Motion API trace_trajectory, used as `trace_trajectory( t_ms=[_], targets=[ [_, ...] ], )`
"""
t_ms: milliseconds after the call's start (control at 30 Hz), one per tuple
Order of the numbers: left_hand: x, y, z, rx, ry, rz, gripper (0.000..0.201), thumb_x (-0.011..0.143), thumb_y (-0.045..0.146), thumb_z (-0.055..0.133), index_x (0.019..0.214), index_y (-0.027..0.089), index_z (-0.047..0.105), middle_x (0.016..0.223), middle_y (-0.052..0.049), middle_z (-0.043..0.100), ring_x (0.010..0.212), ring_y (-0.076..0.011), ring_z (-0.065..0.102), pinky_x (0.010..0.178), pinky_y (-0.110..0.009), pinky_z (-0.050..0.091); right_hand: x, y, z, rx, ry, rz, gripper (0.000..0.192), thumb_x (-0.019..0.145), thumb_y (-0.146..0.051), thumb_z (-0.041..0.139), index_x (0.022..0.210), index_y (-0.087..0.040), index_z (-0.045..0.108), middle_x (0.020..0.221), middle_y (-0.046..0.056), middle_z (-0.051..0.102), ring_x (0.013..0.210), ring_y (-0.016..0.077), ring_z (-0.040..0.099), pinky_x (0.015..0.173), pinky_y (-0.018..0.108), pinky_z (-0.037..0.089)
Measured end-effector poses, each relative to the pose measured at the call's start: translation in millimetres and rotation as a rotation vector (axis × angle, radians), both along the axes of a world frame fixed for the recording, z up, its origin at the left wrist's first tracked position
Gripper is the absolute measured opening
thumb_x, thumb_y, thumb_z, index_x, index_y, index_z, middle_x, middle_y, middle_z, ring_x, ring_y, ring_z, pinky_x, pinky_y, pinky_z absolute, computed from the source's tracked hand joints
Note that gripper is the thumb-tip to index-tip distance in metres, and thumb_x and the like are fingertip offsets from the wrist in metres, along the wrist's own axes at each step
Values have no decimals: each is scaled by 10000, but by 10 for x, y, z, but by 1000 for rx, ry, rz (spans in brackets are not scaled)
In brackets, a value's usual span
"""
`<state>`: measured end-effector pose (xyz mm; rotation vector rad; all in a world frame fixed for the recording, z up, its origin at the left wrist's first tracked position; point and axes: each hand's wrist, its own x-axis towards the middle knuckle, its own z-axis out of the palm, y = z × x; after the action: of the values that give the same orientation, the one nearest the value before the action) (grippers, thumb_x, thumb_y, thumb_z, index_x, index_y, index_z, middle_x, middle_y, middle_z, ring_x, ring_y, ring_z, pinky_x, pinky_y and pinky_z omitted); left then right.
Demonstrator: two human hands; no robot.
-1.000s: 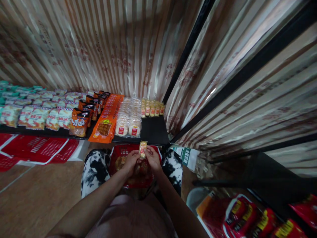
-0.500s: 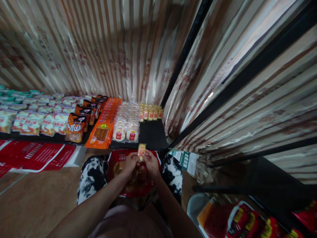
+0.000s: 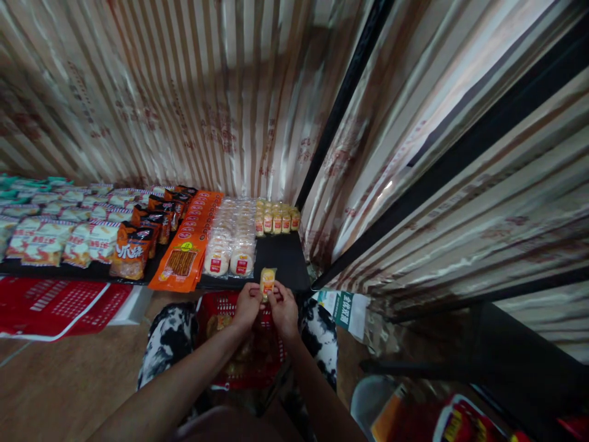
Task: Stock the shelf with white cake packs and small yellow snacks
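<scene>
Between my left hand (image 3: 249, 302) and my right hand (image 3: 283, 309) is a small yellow snack packet (image 3: 267, 282) with a red label, held upright by the fingertips of both. It is just in front of the black shelf (image 3: 283, 258). Below my hands, a red basket (image 3: 218, 301) sits between my knees with several golden-brown packaged items in it, partly hidden by my forearms. At the back right of the shelf stand rows of matching yellow packets (image 3: 277, 222). Left of them lie stacks of round white packaged cakes (image 3: 229, 245).
Further left on the shelf are orange flat packs (image 3: 184, 245), orange-and-black bags (image 3: 131, 248) and white snack bags (image 3: 46, 242). A red basket (image 3: 50, 307) lies below at left. Black posts (image 3: 343, 104) and striped plastic sheeting (image 3: 193, 92) border the shelf. Red packages (image 3: 469, 423) are at lower right.
The view has tilted slightly, so the shelf sits a little lower in it. Both hands still hold the yellow packet, and the right fingers have shifted lower on its front.
</scene>
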<state>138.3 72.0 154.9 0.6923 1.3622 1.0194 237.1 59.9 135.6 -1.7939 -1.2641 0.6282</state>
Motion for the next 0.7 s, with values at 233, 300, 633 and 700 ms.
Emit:
trace_trajectory(
  t_ms=[233,300,633,700],
  targets=[
    [98,188,34,14,170,-95,130,768,111,501,829,162,603,761,-11,669,582,-78,579,529,-160,439,62,155,16,-28,-34,-10,402,788,-309,474,1138,-178,622,961,65,606,566,116,597,641,264,495],
    [145,247,10,19,212,-107,136,763,120,524,848,162,623,806,-28,686,659,-94,614,584,-165,463,81,194,10,-36,-54,-20,423,790,-310,471,1163,-164,607,991,82,609,596,129,608,669,279,497],
    [324,445,78,92,266,-118,154,732,99,553,819,171,658,876,-63,696,820,-156,638,734,-227,478,181,429,-61,33,37,-80,437,772,-333,490,1151,-147,602,988,100,613,748,172,627,721,289,509],
    [347,475,79,96,276,-109,156,722,99,573,826,181,656,894,-61,698,862,-162,634,780,-231,467,191,478,-108,51,39,-88,417,759,-310,507,1135,-162,610,984,92,615,775,176,626,754,296,507]
  ],
)
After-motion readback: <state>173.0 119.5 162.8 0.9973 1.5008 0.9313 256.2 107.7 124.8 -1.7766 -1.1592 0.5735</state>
